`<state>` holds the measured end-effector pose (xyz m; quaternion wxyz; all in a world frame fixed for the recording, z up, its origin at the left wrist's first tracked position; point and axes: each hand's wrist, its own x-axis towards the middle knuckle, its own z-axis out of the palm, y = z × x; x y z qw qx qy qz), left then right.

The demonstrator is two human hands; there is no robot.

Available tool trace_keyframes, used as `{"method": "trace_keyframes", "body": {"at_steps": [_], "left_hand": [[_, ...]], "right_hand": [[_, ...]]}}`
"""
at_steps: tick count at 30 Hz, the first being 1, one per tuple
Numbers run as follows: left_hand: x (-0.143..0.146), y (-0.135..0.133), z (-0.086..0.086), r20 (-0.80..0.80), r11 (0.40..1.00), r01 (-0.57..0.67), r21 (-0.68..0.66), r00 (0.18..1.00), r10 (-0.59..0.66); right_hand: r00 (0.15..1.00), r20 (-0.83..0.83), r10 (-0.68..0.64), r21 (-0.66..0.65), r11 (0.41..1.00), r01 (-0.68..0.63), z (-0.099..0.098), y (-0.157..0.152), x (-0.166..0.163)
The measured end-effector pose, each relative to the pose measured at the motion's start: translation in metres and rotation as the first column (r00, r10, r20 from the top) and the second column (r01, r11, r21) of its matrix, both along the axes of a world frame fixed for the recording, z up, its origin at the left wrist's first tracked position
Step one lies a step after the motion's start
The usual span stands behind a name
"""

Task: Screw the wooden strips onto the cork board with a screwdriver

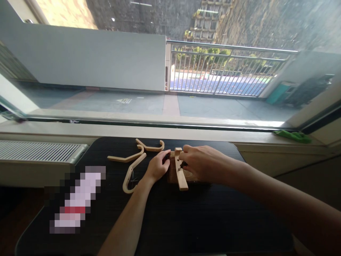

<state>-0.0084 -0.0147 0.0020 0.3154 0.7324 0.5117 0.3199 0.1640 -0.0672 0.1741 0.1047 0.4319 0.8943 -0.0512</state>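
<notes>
A pale wooden hook [182, 180] with small holes lies across a brown wooden block [172, 177] on the dark table. My right hand [199, 161] is closed over the hook from the right. Its fingers grip a small dark tool [183, 164] at a screw [179, 169] in the hook; most of the tool is hidden. At the block's left side, my left hand [158, 166] is closed, with something dark [167, 156] between thumb and fingers that I cannot make out. Several screws [133, 176] lie by another wooden hook [128, 177], left of my left forearm.
Two more bent wooden hooks, one [125, 159] and another [151, 148], lie at the back of the black table [213, 220]. A blurred pale item [82, 199] sits at the left. Beyond are a radiator [39, 151], a windowsill and a green cloth [293, 136].
</notes>
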Motion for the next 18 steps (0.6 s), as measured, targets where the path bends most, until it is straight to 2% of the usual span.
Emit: {"method": "trace_keyframes", "body": {"at_steps": [3, 8, 13, 18], "left_hand": [[0.0, 0.0, -0.001, -0.012, 1.0, 0.009, 0.013, 1.0, -0.009], [0.002, -0.002, 0.001, -0.037, 0.999, -0.01, 0.044, 0.999, 0.012], [0.009, -0.008, 0.003, -0.108, 0.99, -0.081, 0.111, 0.99, 0.093], [0.012, -0.01, 0.001, -0.151, 0.975, -0.033, 0.218, 0.986, 0.068]], "right_hand": [[0.999, -0.043, 0.028, -0.05, 0.998, -0.03, -0.003, 0.0, -0.001], [1.0, -0.021, 0.018, 0.017, 1.0, -0.018, -0.006, 0.0, -0.001], [1.0, 0.013, -0.024, -0.063, 0.998, 0.024, -0.006, -0.001, 0.0], [0.998, -0.036, -0.051, -0.119, 0.992, 0.047, -0.005, -0.003, 0.0]]}}
